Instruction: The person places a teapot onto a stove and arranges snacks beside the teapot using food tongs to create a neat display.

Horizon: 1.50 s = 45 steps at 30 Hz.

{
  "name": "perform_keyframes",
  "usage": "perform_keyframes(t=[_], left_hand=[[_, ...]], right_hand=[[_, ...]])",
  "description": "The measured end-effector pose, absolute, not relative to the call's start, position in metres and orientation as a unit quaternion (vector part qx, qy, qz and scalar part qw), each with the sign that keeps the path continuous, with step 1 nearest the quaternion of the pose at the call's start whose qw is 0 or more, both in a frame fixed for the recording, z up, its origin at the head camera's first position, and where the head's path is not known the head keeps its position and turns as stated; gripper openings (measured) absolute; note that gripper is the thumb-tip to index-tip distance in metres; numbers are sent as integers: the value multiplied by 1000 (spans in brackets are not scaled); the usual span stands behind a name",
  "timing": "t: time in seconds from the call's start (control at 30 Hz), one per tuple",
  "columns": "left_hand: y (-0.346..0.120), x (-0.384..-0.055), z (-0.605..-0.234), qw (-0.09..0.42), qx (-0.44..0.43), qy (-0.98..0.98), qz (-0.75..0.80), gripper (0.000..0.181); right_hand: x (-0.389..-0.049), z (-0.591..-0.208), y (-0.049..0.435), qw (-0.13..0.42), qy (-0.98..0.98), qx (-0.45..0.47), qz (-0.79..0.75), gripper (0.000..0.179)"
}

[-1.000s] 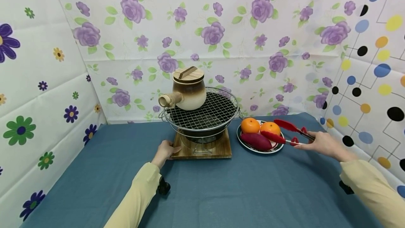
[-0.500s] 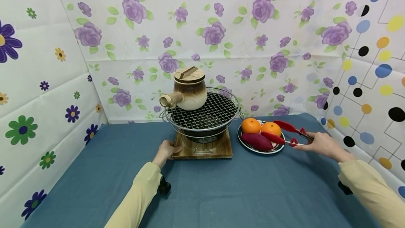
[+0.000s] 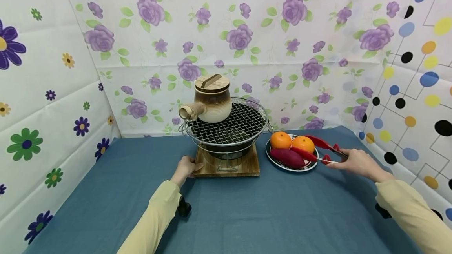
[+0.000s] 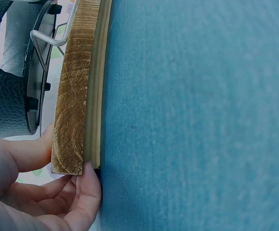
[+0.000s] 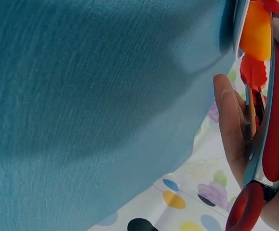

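Note:
My left hand grips the left front corner of a square wooden board. In the left wrist view its thumb lies on the top face, with the fingers curled at the board's edge. A round grill stands on the board, and a lidded clay pot with a hollow side handle sits on its mesh. My right hand holds red-tipped tongs. The spread tips reach over the plate, one on each side of the right-hand orange fruit.
A second orange fruit and a purple sweet potato share the plate, close right of the grill. Blue cloth covers the table. Flowered sheets stand behind and at left, a dotted one at right.
My right hand and the tongs have shifted slightly left and toward me, the tips still about the orange fruit. The left hand keeps its hold on the board.

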<state>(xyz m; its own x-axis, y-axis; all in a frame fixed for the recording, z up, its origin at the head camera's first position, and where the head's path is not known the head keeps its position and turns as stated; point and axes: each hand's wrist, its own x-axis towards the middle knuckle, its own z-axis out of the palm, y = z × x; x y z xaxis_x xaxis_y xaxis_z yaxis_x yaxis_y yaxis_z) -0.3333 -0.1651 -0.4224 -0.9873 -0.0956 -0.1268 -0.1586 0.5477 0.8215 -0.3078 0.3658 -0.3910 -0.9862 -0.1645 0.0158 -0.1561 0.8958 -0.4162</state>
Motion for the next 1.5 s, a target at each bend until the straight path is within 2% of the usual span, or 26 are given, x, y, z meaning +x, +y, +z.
perform_keyframes(t=[0.63,1.03,1.27,1.5], left_hand=[[-164,-334,-422,32,-71,879,470,44],[-164,-334,-422,28,-72,878,472,33],[-165,-333,-422,28,-67,877,475,44],[-165,-330,-422,25,-64,875,478,46]], right_hand=[[-309,-394,367,6,973,-81,-218,93],[-306,-389,369,4,972,-77,-222,94],[-306,-384,371,-1,970,-83,-228,95],[-306,-376,371,-8,969,-86,-231,97]])
